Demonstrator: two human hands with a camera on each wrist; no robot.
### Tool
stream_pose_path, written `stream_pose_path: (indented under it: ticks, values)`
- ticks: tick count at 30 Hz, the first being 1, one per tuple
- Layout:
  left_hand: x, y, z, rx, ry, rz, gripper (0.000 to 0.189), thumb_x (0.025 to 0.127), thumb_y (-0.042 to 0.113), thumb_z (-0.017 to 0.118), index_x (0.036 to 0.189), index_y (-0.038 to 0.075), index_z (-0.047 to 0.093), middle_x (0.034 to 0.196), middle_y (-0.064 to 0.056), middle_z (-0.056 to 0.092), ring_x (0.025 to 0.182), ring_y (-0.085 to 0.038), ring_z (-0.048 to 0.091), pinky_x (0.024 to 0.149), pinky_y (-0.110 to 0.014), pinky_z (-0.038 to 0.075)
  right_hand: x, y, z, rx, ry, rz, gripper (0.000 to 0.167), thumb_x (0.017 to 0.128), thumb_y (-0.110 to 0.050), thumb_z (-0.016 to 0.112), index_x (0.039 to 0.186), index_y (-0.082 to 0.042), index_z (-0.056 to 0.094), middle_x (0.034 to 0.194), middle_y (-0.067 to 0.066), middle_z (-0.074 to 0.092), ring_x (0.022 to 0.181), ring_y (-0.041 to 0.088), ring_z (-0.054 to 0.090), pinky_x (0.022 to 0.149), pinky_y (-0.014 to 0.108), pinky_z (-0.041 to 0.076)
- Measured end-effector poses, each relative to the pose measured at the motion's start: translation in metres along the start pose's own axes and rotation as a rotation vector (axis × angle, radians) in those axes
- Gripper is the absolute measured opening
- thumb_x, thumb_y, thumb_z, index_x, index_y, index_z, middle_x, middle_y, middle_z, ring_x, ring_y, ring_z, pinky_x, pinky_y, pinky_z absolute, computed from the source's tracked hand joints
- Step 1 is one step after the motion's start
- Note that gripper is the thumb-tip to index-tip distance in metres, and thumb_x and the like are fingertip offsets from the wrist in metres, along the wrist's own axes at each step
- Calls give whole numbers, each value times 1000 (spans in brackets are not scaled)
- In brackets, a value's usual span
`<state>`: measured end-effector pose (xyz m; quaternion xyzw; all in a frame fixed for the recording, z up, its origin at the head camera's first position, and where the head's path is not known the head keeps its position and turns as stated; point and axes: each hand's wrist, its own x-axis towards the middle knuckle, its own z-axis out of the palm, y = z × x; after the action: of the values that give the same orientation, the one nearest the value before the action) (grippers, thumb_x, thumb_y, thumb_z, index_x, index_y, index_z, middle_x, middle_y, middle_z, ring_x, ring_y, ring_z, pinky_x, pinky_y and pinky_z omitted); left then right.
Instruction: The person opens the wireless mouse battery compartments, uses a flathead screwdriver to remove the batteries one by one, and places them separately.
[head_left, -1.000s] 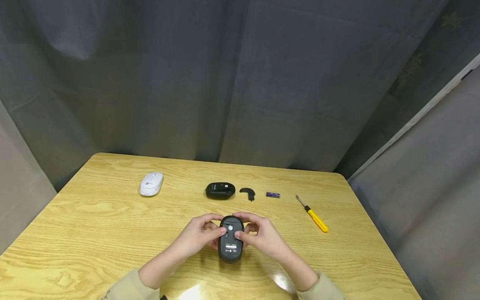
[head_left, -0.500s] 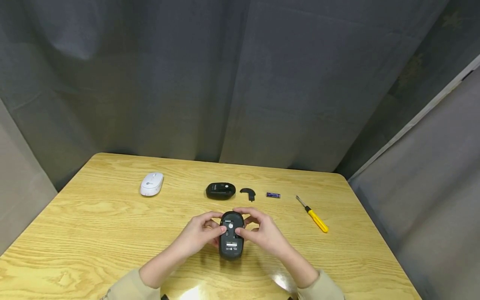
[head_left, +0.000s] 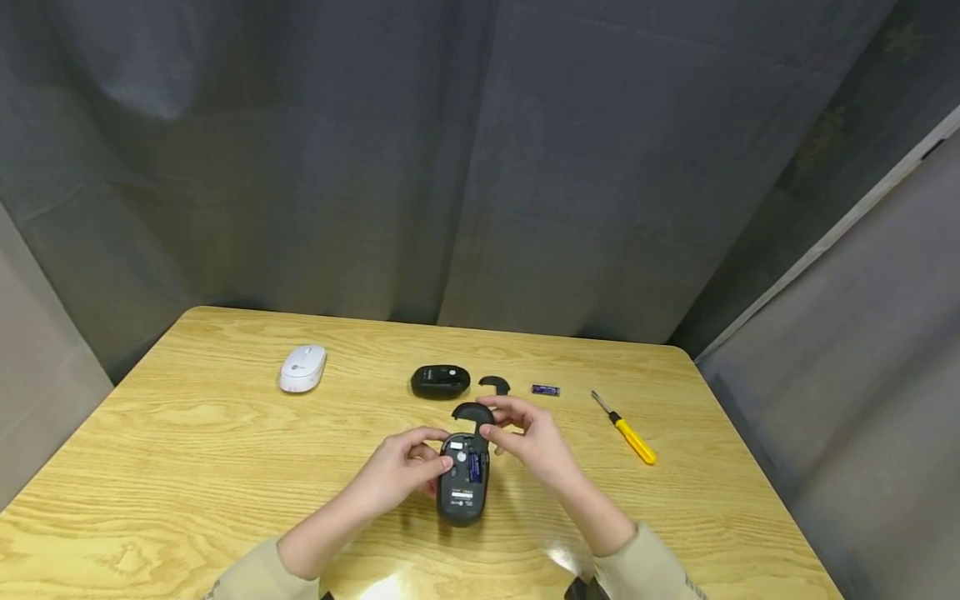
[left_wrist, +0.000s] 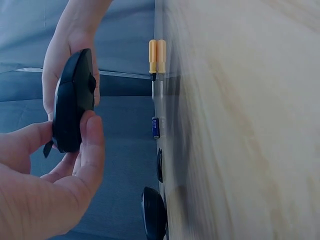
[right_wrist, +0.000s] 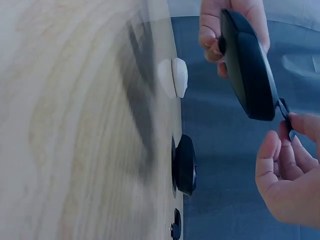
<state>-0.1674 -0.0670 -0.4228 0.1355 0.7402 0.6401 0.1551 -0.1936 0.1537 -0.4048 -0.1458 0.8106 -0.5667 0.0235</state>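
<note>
Left hand (head_left: pixel 395 472) grips oval black plastic mouse (head_left: pixel 461 482); right hand (head_left: pixel 534 437) pinches hooked black cover (head_left: pixel 476 412).
Its fingers (head_left: pixel 513 406) partly hide another hooked piece (head_left: pixel 497 382) near a purple cylindrical battery (head_left: pixel 545 389).

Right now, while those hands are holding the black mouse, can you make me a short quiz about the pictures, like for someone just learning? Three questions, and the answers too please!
1. Multiple choice: what does the right hand pinch?
A) a smooth white plastic mouse
B) a thin black hook-shaped plastic cover
C) a dark grey fabric curtain

2. True or false: the black oval plastic mouse in the left hand has a blue-purple cylindrical battery in its slot.

3. Short answer: in the head view, what lies farthest right on the yellow wood-grain table?

Key:
1. B
2. True
3. The yellow-handled screwdriver with a metal shaft
</note>
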Motion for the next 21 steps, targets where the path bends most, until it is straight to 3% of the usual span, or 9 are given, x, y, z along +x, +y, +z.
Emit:
stream_pose_path:
  ticks: [6, 13, 21]
  values:
    - [0, -4, -1, 6, 2, 10, 48, 87, 20, 67, 127, -1, 53, 86, -11, 66, 67, -19, 65, 65, -35, 57, 7, 0, -9, 83, 60, 79, 37, 86, -13, 69, 121, -8, 62, 95, 13, 65, 80, 17, 57, 62, 30, 54]
    - [-2, -5, -5, -7, 3, 13, 48, 87, 19, 67, 127, -2, 52, 87, -11, 66, 70, -20, 66, 65, -35, 57, 18, 15, -21, 73, 63, 149, 37, 85, -9, 69, 122, -6, 62, 92, 12, 65, 67, 16, 55, 58, 27, 52]
    - [-4, -6, -10, -4, 12, 4, 49, 86, 19, 67, 128, -2, 52, 88, -11, 65, 70, -20, 65, 65, -36, 57, 26, 40, -28, -43, 38, 196, 34, 85, -12, 70, 118, -10, 65, 93, 13, 66, 79, 31, 61, 66, 42, 54]
